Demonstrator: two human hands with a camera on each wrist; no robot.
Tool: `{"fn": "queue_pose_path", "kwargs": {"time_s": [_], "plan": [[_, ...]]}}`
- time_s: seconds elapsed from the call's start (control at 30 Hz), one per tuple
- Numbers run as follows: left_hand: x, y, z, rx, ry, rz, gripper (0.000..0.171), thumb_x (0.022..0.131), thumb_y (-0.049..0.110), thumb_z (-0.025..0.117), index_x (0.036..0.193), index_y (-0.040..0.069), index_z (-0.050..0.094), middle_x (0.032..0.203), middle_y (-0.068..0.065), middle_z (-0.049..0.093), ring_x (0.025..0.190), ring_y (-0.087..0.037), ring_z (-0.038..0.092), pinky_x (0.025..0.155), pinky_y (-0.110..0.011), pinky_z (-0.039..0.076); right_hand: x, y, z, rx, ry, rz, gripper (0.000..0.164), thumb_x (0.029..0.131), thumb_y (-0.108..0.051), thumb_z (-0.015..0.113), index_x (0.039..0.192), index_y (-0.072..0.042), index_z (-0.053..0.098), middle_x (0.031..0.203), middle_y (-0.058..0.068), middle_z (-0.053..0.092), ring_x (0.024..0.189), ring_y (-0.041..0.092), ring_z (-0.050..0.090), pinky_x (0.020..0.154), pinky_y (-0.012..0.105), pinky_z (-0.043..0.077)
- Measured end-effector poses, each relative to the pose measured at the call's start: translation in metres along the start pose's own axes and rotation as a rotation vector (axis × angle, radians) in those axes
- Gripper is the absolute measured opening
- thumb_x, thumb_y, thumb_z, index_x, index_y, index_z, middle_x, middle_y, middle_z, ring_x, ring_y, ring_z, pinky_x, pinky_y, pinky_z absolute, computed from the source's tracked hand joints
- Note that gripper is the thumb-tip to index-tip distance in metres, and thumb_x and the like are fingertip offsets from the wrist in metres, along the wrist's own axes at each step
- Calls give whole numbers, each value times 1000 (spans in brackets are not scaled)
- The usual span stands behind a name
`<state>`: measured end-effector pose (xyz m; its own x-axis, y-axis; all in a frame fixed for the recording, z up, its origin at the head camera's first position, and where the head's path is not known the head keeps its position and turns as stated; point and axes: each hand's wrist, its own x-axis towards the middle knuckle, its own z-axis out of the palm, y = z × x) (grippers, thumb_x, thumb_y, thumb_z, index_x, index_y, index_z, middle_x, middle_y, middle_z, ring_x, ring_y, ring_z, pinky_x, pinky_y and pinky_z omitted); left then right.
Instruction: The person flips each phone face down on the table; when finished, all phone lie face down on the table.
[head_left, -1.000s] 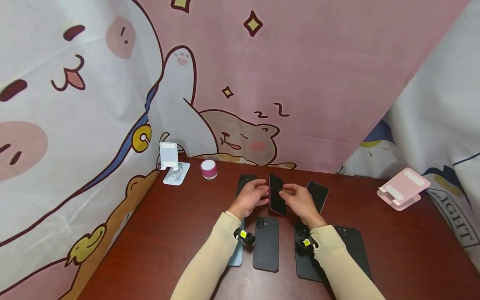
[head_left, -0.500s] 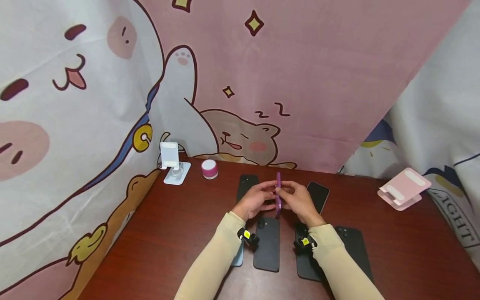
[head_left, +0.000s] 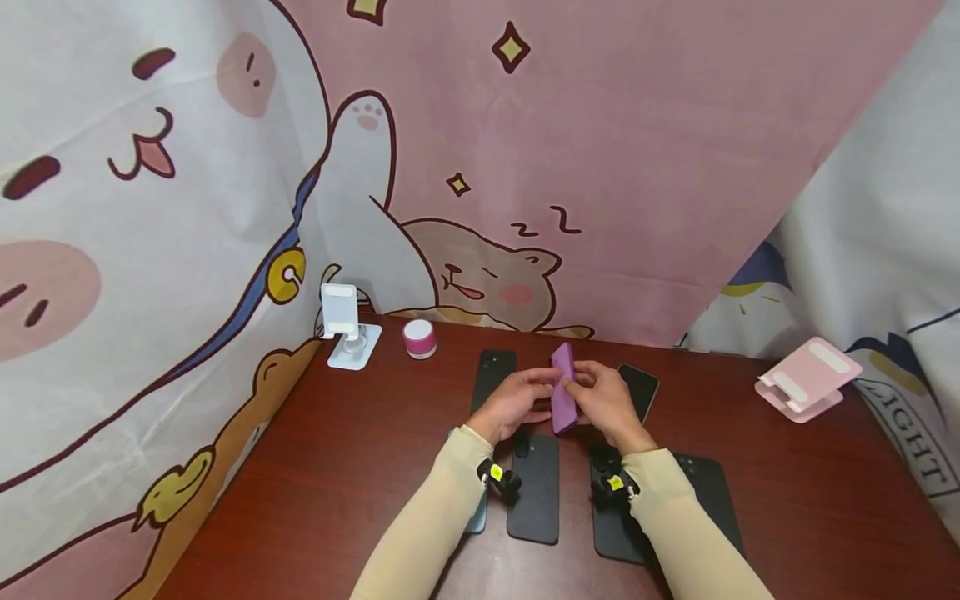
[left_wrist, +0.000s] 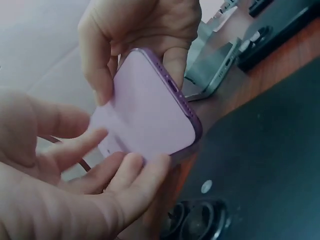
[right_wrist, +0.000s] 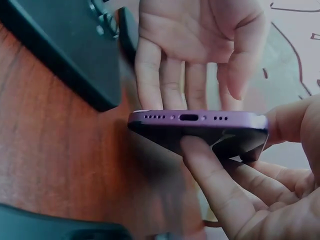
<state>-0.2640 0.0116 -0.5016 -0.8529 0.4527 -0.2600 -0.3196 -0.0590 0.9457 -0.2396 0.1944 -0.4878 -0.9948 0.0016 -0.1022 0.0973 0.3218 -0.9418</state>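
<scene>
Raised above the table's middle is a purple phone, tilted with its purple back toward the head camera. My right hand pinches it: in the right wrist view, fingers bear on the dark screen of the phone while the thumb lies at its back. My left hand reaches in from the left, its fingertips touching the phone's edge. The left wrist view shows those fingers along the purple back's lower edge, the thumb side loose. In front of the hands lies a dark grey phone.
A black phone and a light blue phone lie at left. At right are a dark-screened phone and larger black devices. Along the back stand a white phone stand, a pink-and-white jar and a pink stand.
The phone has turned from screen-facing, through edge-on, to its purple back facing the head camera. Both hands have come closer together around it, the left moving slightly right.
</scene>
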Motion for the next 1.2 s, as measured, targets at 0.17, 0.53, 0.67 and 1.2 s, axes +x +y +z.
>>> {"fn": "queue_pose_path", "kwargs": {"time_s": [0.17, 0.53, 0.67, 1.2], "plan": [[3, -1, -4, -98, 85, -24, 35, 107, 17, 58, 141, 8, 62, 134, -12, 67, 113, -23, 66, 100, -50, 60, -6, -15, -3, -41, 52, -47, 50, 104, -17, 66, 149, 0, 53, 140, 29, 65, 106, 42, 75, 70, 45, 67], [3, -3, -5, -180, 50, -40, 34, 105, 11, 57, 139, 7, 59, 112, -10, 70, 100, -24, 70, 90, -50, 63, -13, -29, -5, -50, 79, -57, 50, 104, -18, 65, 149, -1, 54, 141, 27, 65, 111, 41, 72, 75, 46, 67], [3, -2, -8, -158, 58, -30, 35, 104, 11, 57, 139, 7, 60, 116, -12, 70, 101, -24, 70, 90, -50, 64, -10, -24, -8, -26, 75, -44, 49, 104, -15, 64, 149, 2, 53, 141, 29, 64, 109, 42, 72, 75, 46, 67], [1, 0, -13, -31, 71, -29, 38, 106, 14, 57, 141, -1, 60, 126, -15, 70, 110, -25, 68, 94, -49, 63, 2, 10, -10, -55, 12, 59, 54, 106, -14, 62, 153, 8, 46, 144, 32, 59, 113, 42, 72, 83, 44, 66]]}}
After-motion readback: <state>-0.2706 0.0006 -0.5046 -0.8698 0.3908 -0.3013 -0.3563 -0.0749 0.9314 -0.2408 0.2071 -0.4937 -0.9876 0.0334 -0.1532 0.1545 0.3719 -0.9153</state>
